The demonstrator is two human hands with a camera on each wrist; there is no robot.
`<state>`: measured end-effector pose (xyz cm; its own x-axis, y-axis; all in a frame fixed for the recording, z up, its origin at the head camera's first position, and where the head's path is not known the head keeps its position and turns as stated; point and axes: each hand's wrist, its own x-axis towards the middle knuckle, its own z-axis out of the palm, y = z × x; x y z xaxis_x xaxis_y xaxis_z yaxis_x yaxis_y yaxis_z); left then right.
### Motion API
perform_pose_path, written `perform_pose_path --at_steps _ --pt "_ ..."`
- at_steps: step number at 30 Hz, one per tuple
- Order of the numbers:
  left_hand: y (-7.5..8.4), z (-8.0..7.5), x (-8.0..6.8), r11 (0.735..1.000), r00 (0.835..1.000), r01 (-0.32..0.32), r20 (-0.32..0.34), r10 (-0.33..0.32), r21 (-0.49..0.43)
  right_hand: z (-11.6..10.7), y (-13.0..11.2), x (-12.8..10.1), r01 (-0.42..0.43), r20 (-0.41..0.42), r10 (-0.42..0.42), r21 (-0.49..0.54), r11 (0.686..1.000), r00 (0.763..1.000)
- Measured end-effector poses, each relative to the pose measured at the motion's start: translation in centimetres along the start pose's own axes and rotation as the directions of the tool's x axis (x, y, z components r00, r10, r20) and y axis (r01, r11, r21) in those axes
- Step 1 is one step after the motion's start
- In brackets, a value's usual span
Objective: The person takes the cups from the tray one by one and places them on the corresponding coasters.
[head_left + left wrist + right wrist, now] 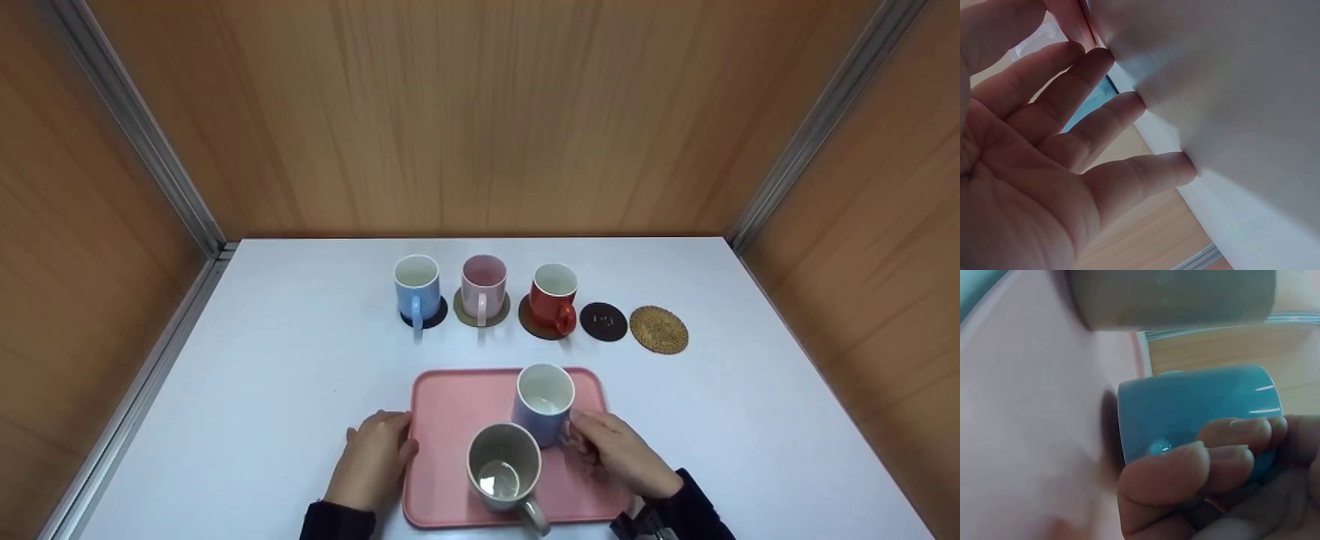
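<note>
A pink tray (446, 420) lies at the near middle of the white table (300, 352). On it stand a pale blue mug (541, 405) and, nearer me, a grey mug (504, 465). My right hand (611, 450) grips the pale blue mug at its right side. In the right wrist view its fingers (1213, 467) curl round the handle of the blue mug (1185, 405), which stands upright on the tray (1022, 410). My left hand (375, 457) rests flat at the tray's left edge. Its straight fingertips (1134, 104) touch the table (1230, 84) beside the tray rim (1075, 19).
Behind the tray stands a row: a light blue mug (417, 289), a pink mug (484, 289) and a red mug (553, 298), each on a coaster. Right of them lie a bare dark coaster (603, 322) and a woven coaster (658, 329). Wooden walls enclose three sides.
</note>
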<state>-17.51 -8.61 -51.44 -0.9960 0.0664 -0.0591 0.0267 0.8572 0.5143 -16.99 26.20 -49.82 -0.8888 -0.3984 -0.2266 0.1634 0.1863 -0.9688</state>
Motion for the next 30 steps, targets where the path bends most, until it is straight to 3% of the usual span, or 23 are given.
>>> perform_pose_path --at_steps 6,13,16,21,25,30 --pt "0.0 0.1 0.1 1.0 1.0 0.009 -0.001 -0.009 0.001 -1.2 -1.5 -1.0 0.054 0.019 -0.054 0.024 0.998 0.998" --pt "0.1 0.1 0.3 0.999 1.0 0.029 0.01 -0.029 0.024 -4.0 -2.7 -1.8 0.056 -0.142 -0.043 0.093 0.994 0.989" --pt "0.2 0.1 0.3 0.999 0.999 0.032 0.019 -0.033 0.031 -5.2 -3.1 -1.8 0.084 -0.25 -0.049 0.131 0.988 0.967" --pt "0.3 0.0 0.3 0.999 0.999 0.026 0.021 -0.026 0.022 -7.4 -3.6 -1.2 0.125 -0.414 -0.062 0.126 0.984 0.908" --pt "0.3 0.1 0.3 1.0 1.0 0.01 0.007 -0.01 0.02 -9.3 -3.6 0.0 0.133 -0.479 -0.067 0.104 0.986 0.875" --pt "0.4 0.1 0.6 0.999 0.999 0.025 0.02 -0.025 0.02 -11.0 -3.1 2.2 0.112 -0.516 -0.032 0.124 0.986 0.856"
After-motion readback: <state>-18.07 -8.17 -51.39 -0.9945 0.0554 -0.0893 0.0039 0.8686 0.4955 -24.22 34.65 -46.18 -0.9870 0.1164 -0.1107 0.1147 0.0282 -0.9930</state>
